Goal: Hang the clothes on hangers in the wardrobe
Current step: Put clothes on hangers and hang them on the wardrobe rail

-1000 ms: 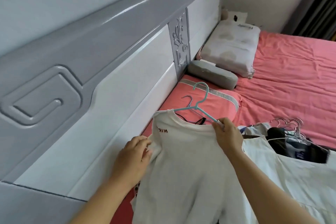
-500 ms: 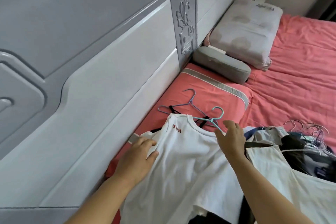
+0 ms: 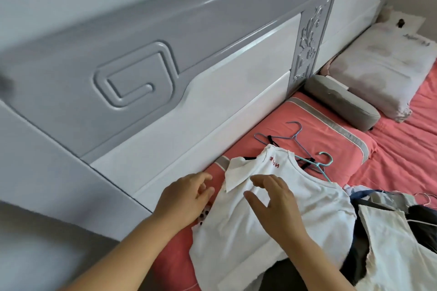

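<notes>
A white T-shirt (image 3: 236,238) with red lettering at the collar lies flat on the coral bed, a light-blue hanger (image 3: 322,165) poking out of its neck. My right hand (image 3: 276,205) hovers over or rests on the shirt's chest with fingers spread. My left hand (image 3: 186,198) sits at the shirt's left edge by the folded sleeve, fingers loosely bent, holding nothing I can see. A second blue hanger (image 3: 281,136) lies on the pillow beyond.
The grey and white headboard (image 3: 165,82) runs along the left. A coral pillow (image 3: 331,134), a grey bolster (image 3: 343,101) and a pale pillow (image 3: 387,64) lie at the bed's head. More clothes (image 3: 390,243) and wire hangers (image 3: 423,196) are piled at right.
The shirt went from held up to lying flat on the bed. My right hand let go of the hanger and moved onto the shirt's chest; my left hand released the sleeve.
</notes>
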Demonstrator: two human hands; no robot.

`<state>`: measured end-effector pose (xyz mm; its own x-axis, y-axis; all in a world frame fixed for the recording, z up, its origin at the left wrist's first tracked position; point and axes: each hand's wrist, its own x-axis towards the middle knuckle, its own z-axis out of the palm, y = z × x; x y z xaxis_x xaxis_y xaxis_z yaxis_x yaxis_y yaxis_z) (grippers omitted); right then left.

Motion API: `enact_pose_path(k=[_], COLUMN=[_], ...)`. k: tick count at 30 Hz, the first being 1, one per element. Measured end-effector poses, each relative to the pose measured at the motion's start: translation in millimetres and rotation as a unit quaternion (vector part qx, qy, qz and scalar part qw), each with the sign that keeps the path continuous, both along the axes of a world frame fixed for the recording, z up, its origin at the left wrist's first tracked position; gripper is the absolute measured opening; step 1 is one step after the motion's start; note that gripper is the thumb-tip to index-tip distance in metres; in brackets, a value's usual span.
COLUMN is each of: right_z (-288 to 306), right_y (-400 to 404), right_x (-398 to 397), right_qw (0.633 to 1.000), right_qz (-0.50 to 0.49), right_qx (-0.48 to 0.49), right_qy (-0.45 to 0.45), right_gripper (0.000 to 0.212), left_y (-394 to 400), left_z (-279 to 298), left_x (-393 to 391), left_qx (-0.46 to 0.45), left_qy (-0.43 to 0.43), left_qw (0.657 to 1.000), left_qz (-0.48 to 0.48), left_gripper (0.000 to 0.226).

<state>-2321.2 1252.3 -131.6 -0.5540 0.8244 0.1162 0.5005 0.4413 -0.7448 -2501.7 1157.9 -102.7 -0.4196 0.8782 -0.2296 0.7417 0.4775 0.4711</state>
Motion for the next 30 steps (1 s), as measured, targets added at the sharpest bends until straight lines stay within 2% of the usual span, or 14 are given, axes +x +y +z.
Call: enact_pose_path(k=[7, 15, 18, 21, 23, 30], right_z=[35, 59, 72, 81, 83, 103], right_y=[-100, -270, -351, -430, -482, -632], right_x=[-67, -152, -176, -195, -206, -235], right_qw=[0.984, 0.915, 0.873, 0.829, 0.800, 0.701], right_qz=[0.173, 0.394, 0.476, 0.550, 0.592, 0.706], right_qx=[0.036, 0.080, 0.088, 0.077, 0.068, 0.047], right_qy=[0.004, 0.032, 0.060, 0.071, 0.076, 0.090], right_gripper=[0.030, 0.023, 0.022, 0.022, 0.024, 0.025], left_y=[-147, -375, -476, -570, -625, -752], left_z=[29, 52, 56, 57, 62, 80], left_x=[-37, -49, -40, -28, -17, 25], left_qx=[0.017, 0.023, 0.026, 0.038, 0.041, 0.068], left_qy=[0.010, 0.054, 0.062, 0.093, 0.083, 0.078], left_qw=[0.996, 0.959, 0.923, 0.881, 0.856, 0.757], left_qz=[0.087, 0.276, 0.378, 0.461, 0.509, 0.645], left_gripper=[0.032, 0.032, 0.029, 0.051, 0.055, 0.023])
